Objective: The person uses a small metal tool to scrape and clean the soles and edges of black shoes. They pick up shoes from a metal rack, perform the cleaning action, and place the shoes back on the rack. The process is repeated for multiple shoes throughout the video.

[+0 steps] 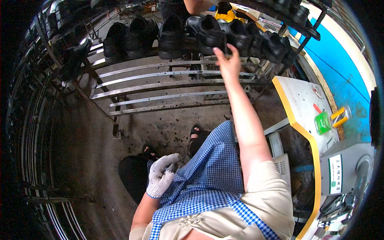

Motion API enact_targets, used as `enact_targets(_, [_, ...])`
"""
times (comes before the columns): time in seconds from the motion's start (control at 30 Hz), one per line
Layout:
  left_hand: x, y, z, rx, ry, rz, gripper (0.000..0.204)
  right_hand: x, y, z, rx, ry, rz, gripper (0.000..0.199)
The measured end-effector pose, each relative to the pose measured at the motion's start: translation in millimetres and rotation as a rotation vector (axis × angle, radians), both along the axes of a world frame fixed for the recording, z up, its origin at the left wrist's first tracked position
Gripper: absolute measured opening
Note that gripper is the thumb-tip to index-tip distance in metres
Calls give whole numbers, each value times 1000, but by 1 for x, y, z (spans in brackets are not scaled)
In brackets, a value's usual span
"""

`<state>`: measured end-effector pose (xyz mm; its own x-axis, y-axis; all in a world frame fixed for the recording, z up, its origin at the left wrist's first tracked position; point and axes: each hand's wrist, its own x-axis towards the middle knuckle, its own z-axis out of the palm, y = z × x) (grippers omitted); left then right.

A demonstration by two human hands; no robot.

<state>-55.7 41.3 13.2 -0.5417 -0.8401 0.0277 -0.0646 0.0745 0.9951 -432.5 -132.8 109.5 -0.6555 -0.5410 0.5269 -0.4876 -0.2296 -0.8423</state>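
My bare right hand [229, 64] is stretched up to the shoe rack, its fingers apart. The fingertips are just at the lower edge of a black shoe [211, 34]; whether they touch it I cannot tell. Other black shoes [171, 38] stand in a row on either side. In front of my blue-and-white checked apron [212, 160], my left hand [162, 176] wears a white knit glove with greyish fingertips. Its fingers are curled in, and what may be between them is too dark to make out.
Bare metal rails [172, 84] of the rack run below the shoes. At the right stands a white worktable [300, 96] with a yellow edge, carrying a green container [322, 123] and a grey sewing machine [348, 168]. More metal racking [32, 132] lines the left side.
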Motion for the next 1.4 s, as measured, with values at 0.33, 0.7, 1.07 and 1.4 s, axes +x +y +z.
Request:
enact_targets(0.33, [-28,-8,-16,344,301,-191,63,-76,55,87,542,593,-273,51])
enact_targets(0.7, [-82,-27,-25,905,800,-358,89,108,254,-50,-79,-633,476,14])
enact_targets(1.07, [-47,-13,-18,649,647,262,58,136,240,-77,403,-72,716,38])
enact_targets(1.4, [-25,-5,-18,686,638,112,76,170,212,-31,439,697,612,35])
